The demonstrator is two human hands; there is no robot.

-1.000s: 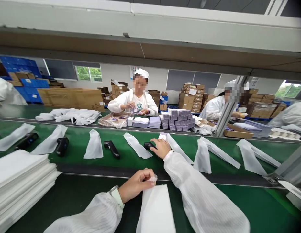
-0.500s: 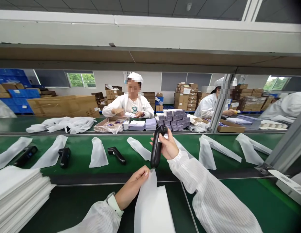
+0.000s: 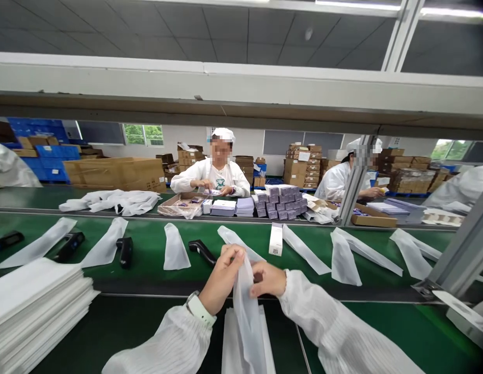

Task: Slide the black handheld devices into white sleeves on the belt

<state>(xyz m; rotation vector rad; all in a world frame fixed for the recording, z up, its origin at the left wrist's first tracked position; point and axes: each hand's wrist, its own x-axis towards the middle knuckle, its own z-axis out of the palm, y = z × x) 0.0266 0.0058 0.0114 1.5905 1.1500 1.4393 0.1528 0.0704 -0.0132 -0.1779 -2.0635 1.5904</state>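
Note:
My left hand point(image 3: 226, 272) pinches the top end of a translucent white plastic sleeve bag point(image 3: 247, 322), which hangs upright in front of me. At the bag's right edge is my right hand point(image 3: 268, 279), its fingers curled and closed against the film. Beneath the bag lies a narrow white stack point(image 3: 229, 345) on the near green surface. No black device shows in my right hand; whether one is inside the bag cannot be made out. Just beyond my left hand, a black handheld device with an angled head point(image 3: 202, 252) lies on the green belt point(image 3: 148, 278).
More black devices, such as one point(image 3: 125, 252), and several white sleeves, one here point(image 3: 176, 248), lie along the belt. A small white box point(image 3: 276, 239) stands among them. At left is a tall stack of white sheets point(image 3: 35, 306). A metal post point(image 3: 459, 259) rises at right. Co-workers sit opposite.
The black device my right hand held upright above the bag is out of sight. That hand has come down to the bag's edge, and my left hand has raised the bag. The view has tilted up.

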